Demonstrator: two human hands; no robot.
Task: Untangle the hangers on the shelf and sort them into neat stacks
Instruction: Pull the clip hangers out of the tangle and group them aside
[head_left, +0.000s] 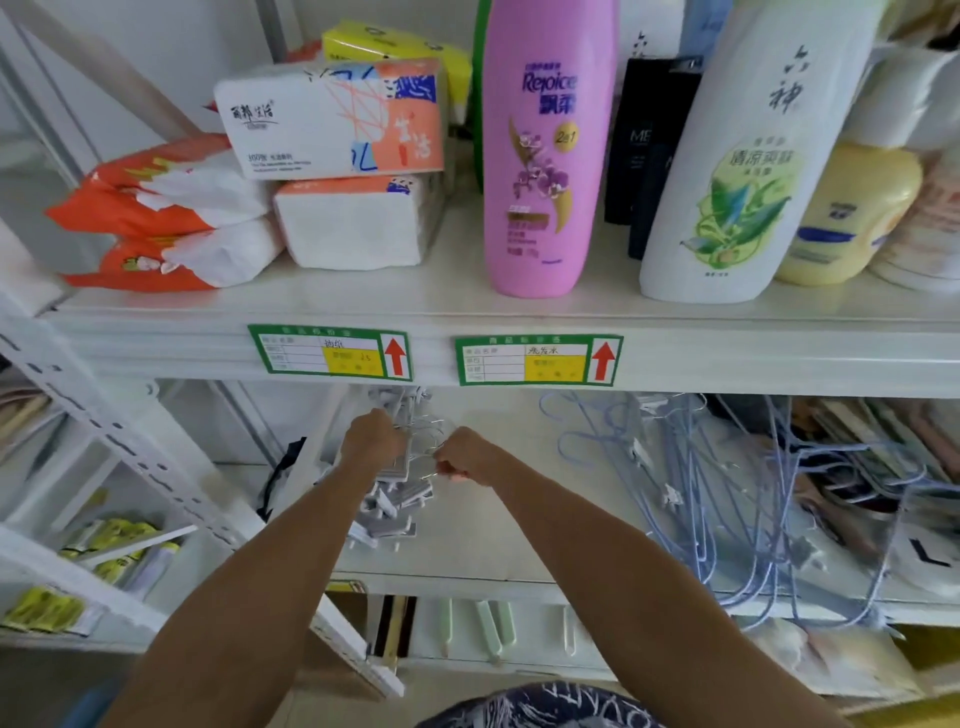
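Note:
On the lower shelf (467, 577) lies a bundle of grey clip hangers (395, 501) with thin metal hooks. My left hand (371, 436) grips the top of that bundle, fingers curled round the hooks. My right hand (465, 454) pinches a metal hook on the bundle's right side. Both forearms reach in under the upper shelf. To the right lies a tangled heap of light blue wire hangers (717, 499), some with white clips, spread across the shelf and hanging over its front edge.
The upper shelf edge (519, 358) with two green price tags hangs just above my hands. On it stand tissue packs (332, 119), a pink shampoo bottle (545, 156) and a white bottle (737, 171). A white perforated upright (156, 467) slants at the left. Bags lie far right.

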